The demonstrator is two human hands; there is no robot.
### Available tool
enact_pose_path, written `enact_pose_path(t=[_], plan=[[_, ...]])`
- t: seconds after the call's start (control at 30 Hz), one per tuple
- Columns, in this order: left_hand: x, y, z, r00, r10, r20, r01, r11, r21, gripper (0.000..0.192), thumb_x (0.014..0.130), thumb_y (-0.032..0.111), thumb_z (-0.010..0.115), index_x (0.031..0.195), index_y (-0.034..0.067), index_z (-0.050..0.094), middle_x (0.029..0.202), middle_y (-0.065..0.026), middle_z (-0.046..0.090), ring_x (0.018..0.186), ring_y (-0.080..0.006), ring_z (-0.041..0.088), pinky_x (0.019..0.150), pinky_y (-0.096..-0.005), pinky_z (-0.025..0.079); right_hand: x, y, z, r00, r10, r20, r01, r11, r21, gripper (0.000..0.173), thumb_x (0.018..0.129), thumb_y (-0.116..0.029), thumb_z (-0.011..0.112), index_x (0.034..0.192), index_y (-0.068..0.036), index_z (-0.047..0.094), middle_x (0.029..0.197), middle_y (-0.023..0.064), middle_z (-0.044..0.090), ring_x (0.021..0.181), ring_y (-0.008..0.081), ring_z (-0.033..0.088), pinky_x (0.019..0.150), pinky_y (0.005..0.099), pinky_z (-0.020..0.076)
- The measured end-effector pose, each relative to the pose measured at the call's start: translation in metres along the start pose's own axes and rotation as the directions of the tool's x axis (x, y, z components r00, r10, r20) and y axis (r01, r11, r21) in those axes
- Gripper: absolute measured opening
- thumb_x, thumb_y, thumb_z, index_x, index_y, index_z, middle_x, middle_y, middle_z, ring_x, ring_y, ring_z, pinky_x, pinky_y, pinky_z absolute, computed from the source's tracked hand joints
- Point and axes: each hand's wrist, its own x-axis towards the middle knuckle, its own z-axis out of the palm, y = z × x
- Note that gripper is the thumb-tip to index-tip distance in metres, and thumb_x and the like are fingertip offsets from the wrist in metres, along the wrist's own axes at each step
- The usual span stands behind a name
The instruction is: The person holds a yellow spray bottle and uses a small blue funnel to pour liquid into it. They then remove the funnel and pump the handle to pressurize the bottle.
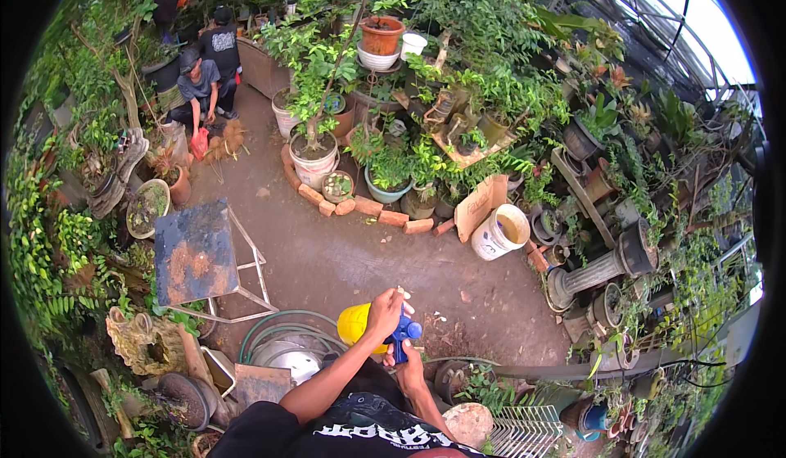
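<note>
Just before my body, at the lower middle, I have a yellow spray bottle (353, 326) with a blue pump head (405, 330). My left hand (385, 312) is at the top of the blue head, its fingers bent near the nozzle end. Lower down, my right hand (408, 366) is closed around the blue handle part. The yellow body lies tilted to the left, partly behind my left forearm. What the fingertips of my left hand touch is too small to tell.
A metal-framed table with a soiled dark top (196, 255) stands at left. A coiled green hose (252, 338) lies near my legs. A white bucket (500, 232) stands at right by bricks (393, 218) and potted plants. A crouching person (199, 86) holds a red bag, with others behind.
</note>
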Motion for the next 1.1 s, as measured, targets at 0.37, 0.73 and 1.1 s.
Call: enact_pose_path(t=[0.37,0.73,1.1], plan=[[0.132,0.042,-0.02,0.997,0.08,0.004,-0.08,0.995,0.057,0.026,0.097,0.019,0.046,0.09,-0.003,0.058,0.064,-0.0049,0.056,0.058,-0.0115,0.056,0.055,-0.0259,0.047,0.134,-0.039,0.015,0.99,-0.009,0.139,0.041,0.972,-0.231,0.043,0.097,-0.038,0.042,0.086,0.001,0.057,0.07,0.0067,0.055,0.068,0.015,0.051,0.069,0.0288,0.04],[0.292,0.139,-0.037,0.986,0.148,-0.082,-0.159,0.976,-0.149,0.027,0.099,0.022,0.045,0.098,-0.002,0.059,0.068,-0.0055,0.058,0.058,-0.0106,0.057,0.055,-0.0235,0.047,0.31,-0.132,0.054,0.958,-0.042,0.285,0.161,0.898,-0.409,0.041,0.097,-0.035,0.042,0.083,0.0,0.058,0.071,0.0057,0.056,0.068,0.0148,0.053,0.067,0.0295,0.0416],[0.374,0.171,-0.114,0.999,-0.028,0.017,0.032,0.973,-0.228,0.031,0.098,0.024,0.046,0.103,-0.005,0.058,0.086,-0.0158,0.068,0.062,-0.0162,0.064,0.057,-0.0253,0.051,0.385,-0.115,0.133,0.997,-0.041,0.06,0.058,0.95,-0.306,0.041,0.095,-0.035,0.046,0.077,0.0,0.056,0.064,0.0051,0.053,0.059,0.0131,0.049,0.06,0.0269,0.0386]])
